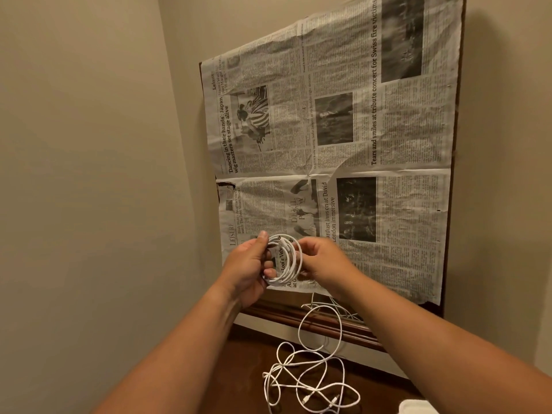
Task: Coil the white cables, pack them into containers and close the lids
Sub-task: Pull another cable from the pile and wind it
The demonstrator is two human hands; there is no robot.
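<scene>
1. Left hand (248, 265): fingers curled round the left side of the white cable coil (279, 280), held up before the newspaper (388, 144).
2. Right hand (324, 264): pinches the coil's right edge.
3. Loose white cables (310, 380): tangled on the wooden top (254, 369) below.

Crumpled newspaper (343, 144) covers a dark wooden frame (277, 315) leaning against the far beige wall (89, 144), its base on a near brown tabletop (245, 369).
</scene>
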